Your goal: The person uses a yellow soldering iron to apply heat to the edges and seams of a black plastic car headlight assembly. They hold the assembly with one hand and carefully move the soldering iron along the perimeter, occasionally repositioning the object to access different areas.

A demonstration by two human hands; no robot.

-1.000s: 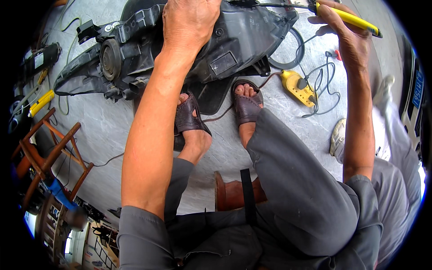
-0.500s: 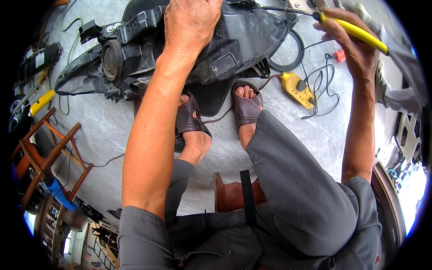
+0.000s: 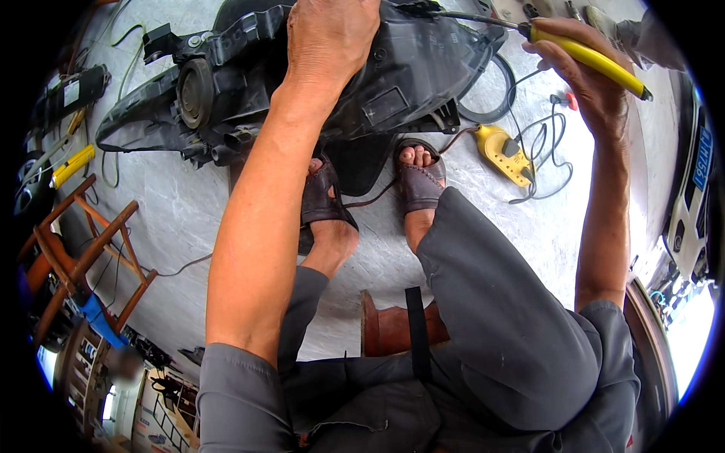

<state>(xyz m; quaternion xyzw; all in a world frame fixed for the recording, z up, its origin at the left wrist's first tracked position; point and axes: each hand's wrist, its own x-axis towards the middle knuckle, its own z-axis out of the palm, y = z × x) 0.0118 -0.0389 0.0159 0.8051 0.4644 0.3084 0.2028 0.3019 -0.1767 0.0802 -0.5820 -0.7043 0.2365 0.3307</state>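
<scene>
A black car headlight housing (image 3: 423,83) lies across the floor in front of my feet. My left hand (image 3: 332,38) rests on the top of the housing. Its fingers run off the upper edge, so I cannot see what they grip. My right hand (image 3: 596,83) is wrapped round the yellow handle of a long tool (image 3: 585,57) with a thin metal shaft. The shaft points left and its end meets a dark, ragged patch (image 3: 415,9) on the housing's far edge. The exact tip is hard to make out there.
A yellow power strip (image 3: 502,155) with tangled black cables lies right of my sandals. Behind it is a black ring (image 3: 507,94). A wooden stool frame (image 3: 87,257) stands left, near a yellow tool (image 3: 73,166). Someone's grey trouser leg (image 3: 651,41) and a white car (image 3: 687,219) are at right.
The view has shifted slightly, so the housing sits a little further right. The other person's leg at right has moved up and away. My right hand still grips the yellow-handled tool.
</scene>
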